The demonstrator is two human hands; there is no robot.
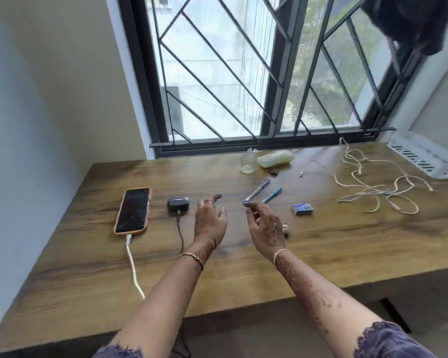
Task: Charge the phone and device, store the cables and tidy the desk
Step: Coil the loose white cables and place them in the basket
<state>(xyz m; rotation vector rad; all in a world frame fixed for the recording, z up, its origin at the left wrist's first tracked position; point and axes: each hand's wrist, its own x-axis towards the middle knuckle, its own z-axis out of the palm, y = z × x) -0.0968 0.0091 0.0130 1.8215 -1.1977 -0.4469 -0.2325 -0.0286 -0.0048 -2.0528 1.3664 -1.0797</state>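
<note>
Both your hands are just over the surface (243, 280) and empty. Your left hand (210, 218) has its fingers spread loose beside the device (177, 204). Your right hand (265, 228) is softly curled with its fingertips right at the near end of the purple pen (258, 189), not closed on it as far as I can see. Charging looks done imo: one phone (133, 210) on a white cable (132, 264) and one device on a dark cable (180, 233), both at the left. So pens next, I'd say: roll the purple one against the blue pen (272, 195) and pinch the pair mid-barrel. Count: two pens, one small blue box (302, 209), one glass (247, 162), one pale case (276, 158). The loose cables (373, 187) far right are a tangle, at least two but I can't count exactly, so find the ends before coiling.
</note>
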